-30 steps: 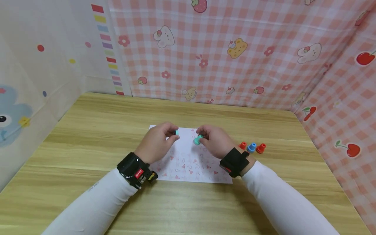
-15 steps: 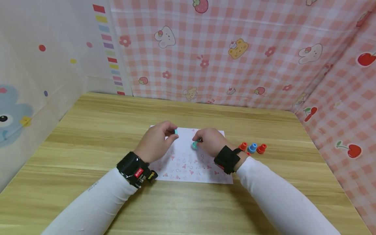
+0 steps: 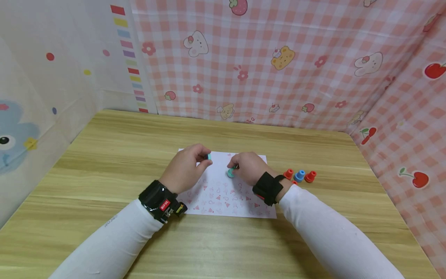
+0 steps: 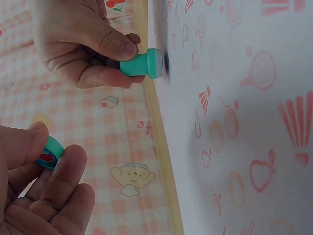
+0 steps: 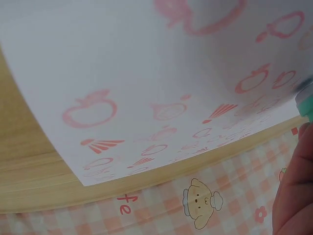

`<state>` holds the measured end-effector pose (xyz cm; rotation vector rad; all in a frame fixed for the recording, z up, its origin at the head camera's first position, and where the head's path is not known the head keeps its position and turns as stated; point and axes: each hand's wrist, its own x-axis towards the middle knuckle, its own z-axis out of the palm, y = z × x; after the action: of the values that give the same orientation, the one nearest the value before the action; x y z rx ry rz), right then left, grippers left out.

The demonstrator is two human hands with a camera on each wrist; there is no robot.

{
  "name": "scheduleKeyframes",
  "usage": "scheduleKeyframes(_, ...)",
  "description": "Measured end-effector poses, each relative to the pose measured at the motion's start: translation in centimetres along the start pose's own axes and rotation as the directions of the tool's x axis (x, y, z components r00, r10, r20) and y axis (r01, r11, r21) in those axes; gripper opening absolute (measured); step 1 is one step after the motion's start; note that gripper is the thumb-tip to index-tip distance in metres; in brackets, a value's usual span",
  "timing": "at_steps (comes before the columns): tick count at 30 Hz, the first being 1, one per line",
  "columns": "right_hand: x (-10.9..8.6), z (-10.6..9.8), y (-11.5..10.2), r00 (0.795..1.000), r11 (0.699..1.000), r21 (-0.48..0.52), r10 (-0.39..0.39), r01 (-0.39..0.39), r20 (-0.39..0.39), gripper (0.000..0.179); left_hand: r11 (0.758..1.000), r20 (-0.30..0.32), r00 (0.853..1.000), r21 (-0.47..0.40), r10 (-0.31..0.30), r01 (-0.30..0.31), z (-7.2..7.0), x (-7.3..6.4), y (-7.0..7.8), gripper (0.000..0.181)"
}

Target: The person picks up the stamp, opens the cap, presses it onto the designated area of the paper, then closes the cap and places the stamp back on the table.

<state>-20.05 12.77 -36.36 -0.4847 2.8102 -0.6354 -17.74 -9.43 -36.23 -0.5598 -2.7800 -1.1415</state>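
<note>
My right hand [image 3: 248,167] pinches a small teal stamp [image 4: 142,64] between thumb and fingers, its pale face turned to the white sheet of paper [image 3: 216,209]. A dark shadow lies beside that face in the left wrist view; whether it touches the paper I cannot tell. Above the paper's left part, my left hand [image 3: 184,166] holds a teal cap [image 4: 53,149] with a dark inside and a red mark in it. Pink and red prints of apples, rackets and shuttlecocks cover much of the paper. At the right edge of the right wrist view only part of the stamp shows.
Right of the paper stand red stamps [image 3: 310,176] and a blue stamp [image 3: 299,176], close to my right wrist. The paper lies on a wooden table [image 3: 139,131]. A pink checked cloth [image 3: 244,58] hangs behind it.
My right hand has moved slightly down and left, tipping the stamp's face toward the paper; in the last half second it barely shifts. My left hand stays in place with the cap.
</note>
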Motion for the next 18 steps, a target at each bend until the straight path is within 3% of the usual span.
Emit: scheduleKeyframes(18, 0.21, 0.40, -0.03, 1.000, 0.999, -0.037, -0.022, 0.023, 0.010, 0.016, 1.000, 0.000, 1.000, -0.002, 0.009, -0.009, -0.03, -0.11, 0.05, 0.026)
